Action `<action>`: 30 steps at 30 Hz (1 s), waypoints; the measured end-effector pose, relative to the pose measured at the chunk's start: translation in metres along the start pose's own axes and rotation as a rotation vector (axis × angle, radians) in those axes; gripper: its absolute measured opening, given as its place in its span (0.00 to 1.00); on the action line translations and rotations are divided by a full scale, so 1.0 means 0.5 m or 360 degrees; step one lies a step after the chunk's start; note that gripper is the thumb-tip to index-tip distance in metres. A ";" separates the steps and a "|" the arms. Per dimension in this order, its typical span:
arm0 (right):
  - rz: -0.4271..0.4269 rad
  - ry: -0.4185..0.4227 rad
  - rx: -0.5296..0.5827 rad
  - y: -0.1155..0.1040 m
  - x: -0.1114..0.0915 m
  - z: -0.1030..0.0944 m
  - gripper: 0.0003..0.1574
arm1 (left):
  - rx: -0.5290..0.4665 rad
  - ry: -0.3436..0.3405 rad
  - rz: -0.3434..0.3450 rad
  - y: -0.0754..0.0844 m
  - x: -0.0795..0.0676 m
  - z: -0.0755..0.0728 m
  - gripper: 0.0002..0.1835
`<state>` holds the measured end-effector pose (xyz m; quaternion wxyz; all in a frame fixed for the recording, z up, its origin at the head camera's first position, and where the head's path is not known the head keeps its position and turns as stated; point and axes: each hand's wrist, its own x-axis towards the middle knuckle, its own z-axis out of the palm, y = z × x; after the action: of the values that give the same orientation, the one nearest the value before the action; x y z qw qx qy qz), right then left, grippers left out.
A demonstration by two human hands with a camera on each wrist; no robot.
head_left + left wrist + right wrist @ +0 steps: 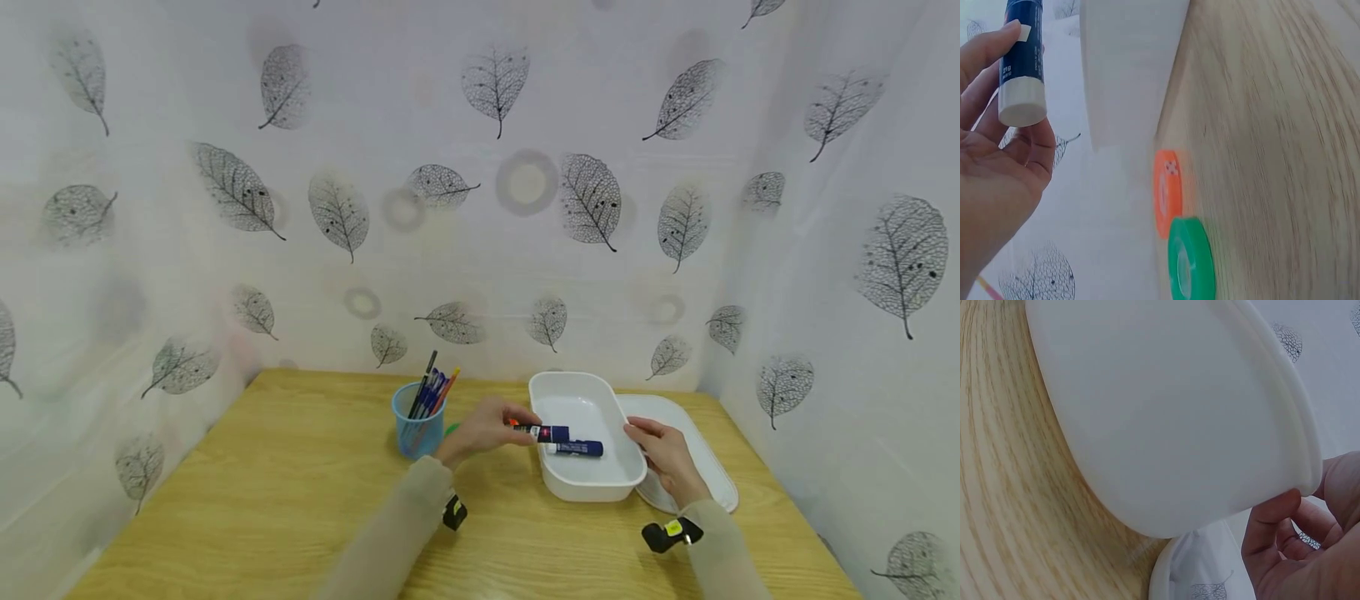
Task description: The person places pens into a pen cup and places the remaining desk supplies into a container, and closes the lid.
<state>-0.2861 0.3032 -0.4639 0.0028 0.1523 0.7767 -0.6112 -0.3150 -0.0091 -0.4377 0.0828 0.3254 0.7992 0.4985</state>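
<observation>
Left hand pinches a glue stick over the box right hand grips: loading, seemingly, with lowering needed!

On the bench, a box holds a marker-like stick, with a lid and the right hand at its right. The left hand has a glue stick above its left side; farther left stands a cup of pens, tape rolls between. Behind the box hangs a curtain.
</observation>
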 end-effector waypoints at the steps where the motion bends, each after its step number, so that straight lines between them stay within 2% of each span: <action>1: 0.0003 0.0001 -0.0018 0.002 0.000 0.000 0.34 | 0.0018 0.0008 0.0012 0.002 0.002 0.006 0.16; 4: 0.0032 0.0016 -0.0072 0.004 0.000 0.000 0.34 | 0.0025 0.0028 0.0018 0.011 0.008 0.025 0.15; 9: 0.0027 0.0001 -0.0065 0.003 0.002 0.003 0.34 | -0.0086 0.0035 -0.0027 0.025 0.016 0.047 0.14; 13: 0.0019 0.0006 -0.0083 0.001 0.006 0.003 0.34 | -0.0107 0.0038 -0.0043 0.031 0.028 0.062 0.13; 18: 0.0041 -0.0001 -0.0078 0.006 0.012 0.001 0.35 | -0.0078 0.0065 -0.0031 0.033 0.042 0.081 0.12; 26: 0.0052 0.0003 -0.0080 0.002 0.012 -0.001 0.37 | 0.0000 0.0070 0.0046 0.030 0.067 0.112 0.12; 30: 0.0057 0.0006 -0.0065 0.003 0.010 0.000 0.36 | 0.0007 0.0082 0.0009 0.028 0.074 0.127 0.11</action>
<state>-0.2907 0.3046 -0.4662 0.0153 0.1671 0.7862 -0.5947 -0.3084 0.0643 -0.4500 0.0602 0.3148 0.8014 0.5050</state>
